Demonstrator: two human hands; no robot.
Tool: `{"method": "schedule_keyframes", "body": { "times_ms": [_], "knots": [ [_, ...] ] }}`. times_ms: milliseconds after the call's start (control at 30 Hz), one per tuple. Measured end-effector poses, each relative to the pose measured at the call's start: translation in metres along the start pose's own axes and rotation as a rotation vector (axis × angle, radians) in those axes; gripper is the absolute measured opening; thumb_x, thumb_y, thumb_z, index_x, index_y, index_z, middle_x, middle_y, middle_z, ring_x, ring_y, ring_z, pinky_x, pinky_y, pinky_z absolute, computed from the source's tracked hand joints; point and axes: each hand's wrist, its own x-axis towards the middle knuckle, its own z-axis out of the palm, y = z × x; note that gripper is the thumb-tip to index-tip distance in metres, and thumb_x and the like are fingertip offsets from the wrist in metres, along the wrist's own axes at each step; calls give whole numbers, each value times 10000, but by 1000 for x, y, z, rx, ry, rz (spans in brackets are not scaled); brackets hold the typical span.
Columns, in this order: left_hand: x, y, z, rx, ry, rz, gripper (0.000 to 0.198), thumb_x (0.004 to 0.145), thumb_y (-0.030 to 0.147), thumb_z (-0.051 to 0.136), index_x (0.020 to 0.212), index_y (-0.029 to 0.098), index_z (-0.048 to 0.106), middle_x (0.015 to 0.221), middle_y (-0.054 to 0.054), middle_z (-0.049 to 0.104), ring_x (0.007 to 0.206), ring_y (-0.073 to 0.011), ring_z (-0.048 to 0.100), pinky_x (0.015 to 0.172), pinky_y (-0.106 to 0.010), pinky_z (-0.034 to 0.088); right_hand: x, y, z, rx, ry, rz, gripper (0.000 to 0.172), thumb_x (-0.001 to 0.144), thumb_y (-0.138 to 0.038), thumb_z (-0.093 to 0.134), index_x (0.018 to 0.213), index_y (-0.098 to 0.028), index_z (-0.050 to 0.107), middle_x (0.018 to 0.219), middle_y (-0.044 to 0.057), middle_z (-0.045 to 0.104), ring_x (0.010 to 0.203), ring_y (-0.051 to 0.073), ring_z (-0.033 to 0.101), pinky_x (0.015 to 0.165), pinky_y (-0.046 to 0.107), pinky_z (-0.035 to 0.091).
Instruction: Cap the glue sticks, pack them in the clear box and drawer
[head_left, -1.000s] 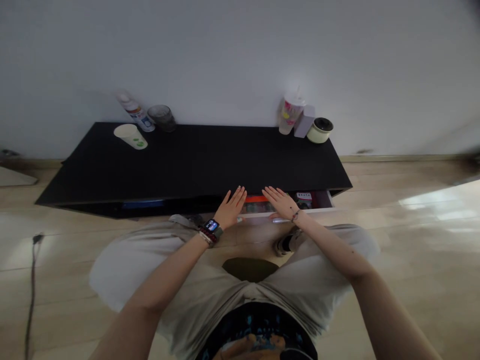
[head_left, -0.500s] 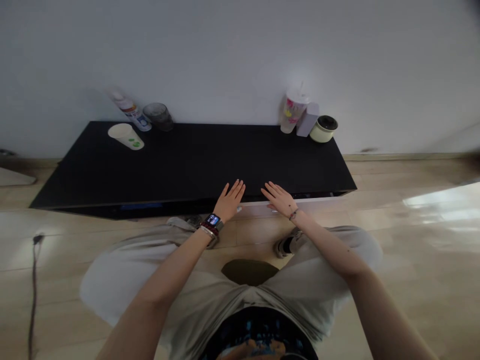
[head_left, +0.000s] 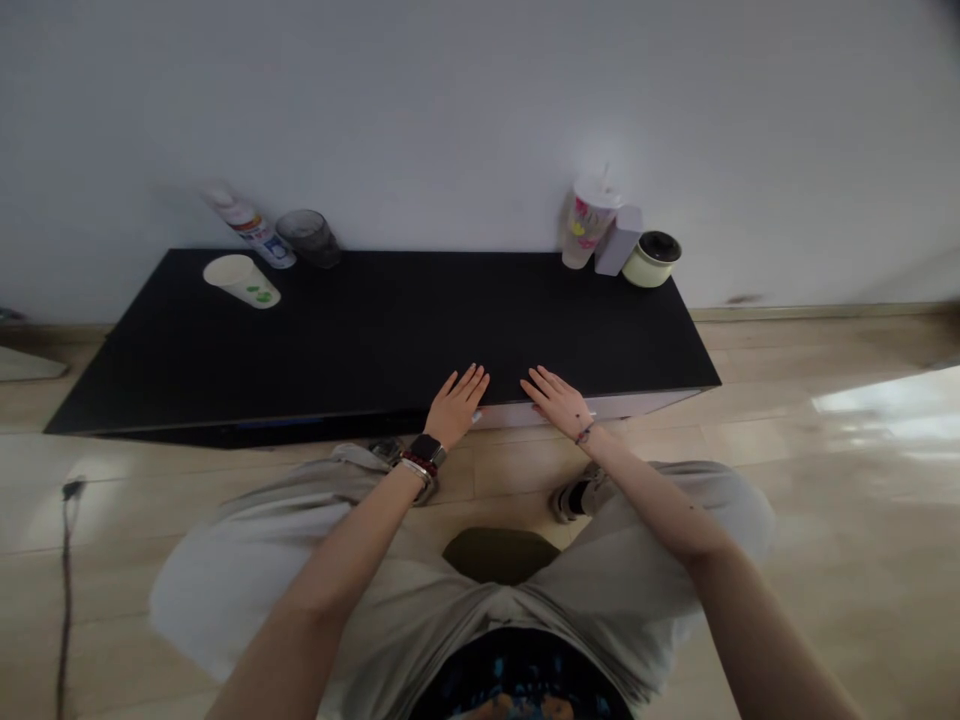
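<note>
We are laying two hands along the front edge of the black cabinet (head_left: 360, 345). Our left hand (head_left: 454, 410) and right hand (head_left: 559, 403) are both showing straightened, slightly parted fingers, gripping nothing. One white-fronted drawer (head_left: 637, 404) is sitting beneath the right part of the cabinet top, its front apparently lining up with the edge and hiding its contents. Above, we are counting three drinking vessels: one white paper cup (head_left: 244, 281) and one dark tumbler (head_left: 310, 238) are standing at the left, one lidded straw cup (head_left: 587, 228) at the right. We are not making out what they are holding. One spray can (head_left: 253, 230) is standing just beside the tumbler; one pale box (head_left: 619, 242) is separating the straw cup from one black-lidded cream jar (head_left: 649, 264).
</note>
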Motion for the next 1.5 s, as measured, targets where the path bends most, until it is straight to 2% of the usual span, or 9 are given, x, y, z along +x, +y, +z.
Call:
{"method": "schedule_keyframes", "body": {
  "times_ms": [400,667,833,933,1033,1133,1200,1300,1500],
  "knots": [
    [-2,-4,10,-14,61,2,586,944,167,447,1526,132,381,1561,-127,398,1481,-241,323,1218,-454,238,-2,-1,11,-22,65,21,442,982,-146,460,1410,-204,556,1500,117,498,1436,253,399,1161,446,394],
    [5,4,-8,5,-39,-27,589,922,183,470,1504,105,414,1565,-150,390,1480,-260,327,1207,-468,259,5,-6,-13,24,-56,34,508,926,-254,597,1421,-158,542,1520,165,459,1445,290,376,1173,449,358],
    [9,6,-39,-20,-232,22,614,870,233,572,1465,121,469,1561,-172,397,1496,-292,284,1200,-502,247,12,-10,-41,34,-276,46,646,845,-276,708,1446,-151,507,1532,189,432,1446,308,373,1151,460,369],
    [10,5,-66,-159,-363,61,497,868,289,599,1351,169,592,1464,-159,537,1418,-303,427,1149,-476,331,17,-16,-64,72,-460,62,638,798,-298,759,1391,-158,568,1433,195,546,1374,336,473,1098,471,421],
    [13,1,-104,-524,-569,93,320,879,372,619,1129,197,712,1154,-122,734,1062,-267,687,906,-351,512,28,-20,-99,315,-679,3,520,812,-385,746,1284,-186,657,1247,139,686,1152,282,655,977,371,506],
    [21,-5,-146,-1006,-707,117,284,868,460,654,877,186,728,818,-74,733,724,-191,671,667,-275,502,47,-19,-147,807,-830,-203,450,895,-495,637,1234,-202,672,1179,81,717,1015,197,691,879,293,517],
    [27,-13,-169,-1293,-591,76,355,845,505,682,717,174,669,675,-52,645,609,-153,576,584,-262,457,59,-17,-179,1119,-803,-268,463,932,-542,571,1178,-163,672,1117,90,717,984,183,673,839,298,514],
    [35,-26,-192,-1727,-303,-108,498,863,579,625,570,188,527,543,-9,447,505,-125,429,485,-263,377,75,-12,-208,1481,-531,-234,512,929,-627,528,966,-137,672,888,79,697,816,164,641,705,291,491],
    [51,-41,-200,-2271,138,-458,606,982,641,268,633,198,490,531,29,291,423,-98,298,424,-248,274,103,2,-198,1960,29,72,604,923,-737,392,627,-214,455,517,-59,306,475,98,348,484,237,330]
  ]
}}
